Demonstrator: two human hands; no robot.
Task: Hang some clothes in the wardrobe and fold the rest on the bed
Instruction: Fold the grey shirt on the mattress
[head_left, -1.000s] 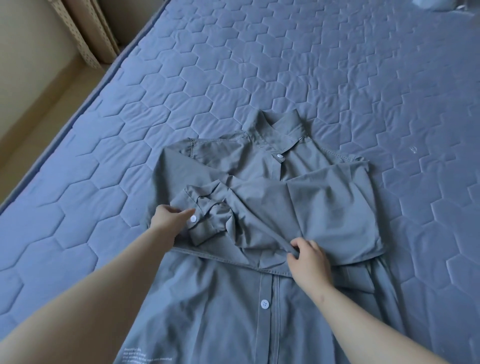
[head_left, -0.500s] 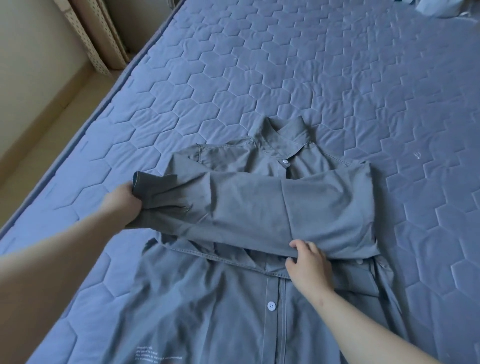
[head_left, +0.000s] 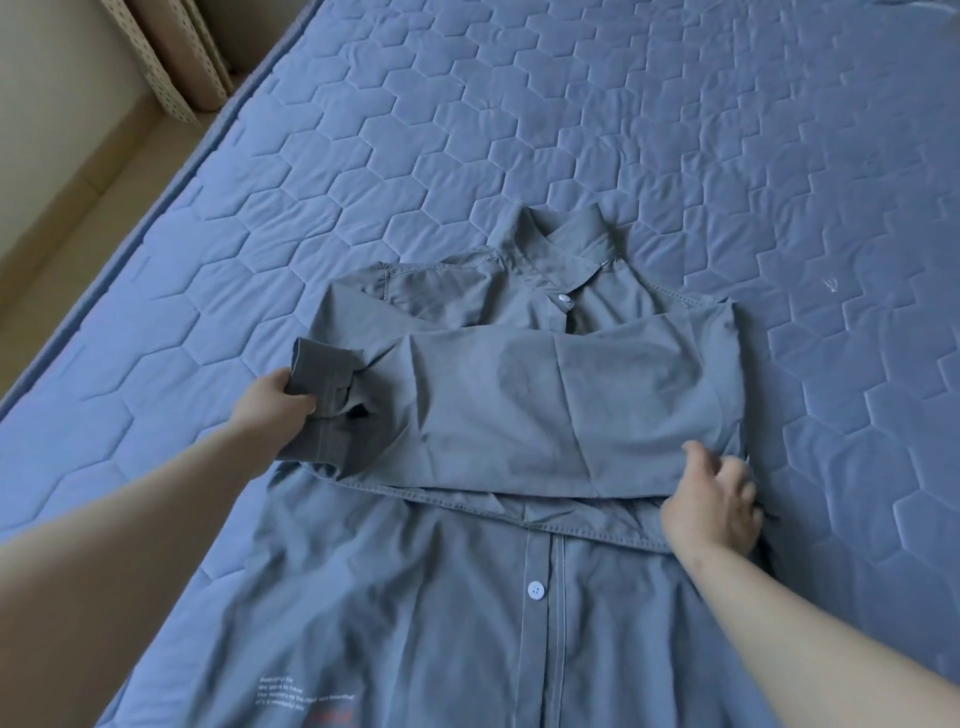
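A blue quilted bed with a hexagon stitch fills nearly all I see. One grey shirt lies front-up on its near half, its one collar pointing to the far side and its hem running off the near edge of view. I count two white buttons: one just below the collar, one on the placket nearer to me. One sleeve is folded flat across the chest from right to left.

My left hand grips that sleeve's cuff at the shirt's left edge, fingers curled round the cloth. My right hand rests at the near right corner of the folded sleeve with its fingers bent; I cannot tell whether they pinch the fabric or only lie on it. Both forearms are bare.

A few lines of small white printed text sit on the near left of the shirt. On the far right the quilt bears one small pale mark. Left of the bed runs a strip of pale floor, and at the far left corner stands a beige dotted panel.
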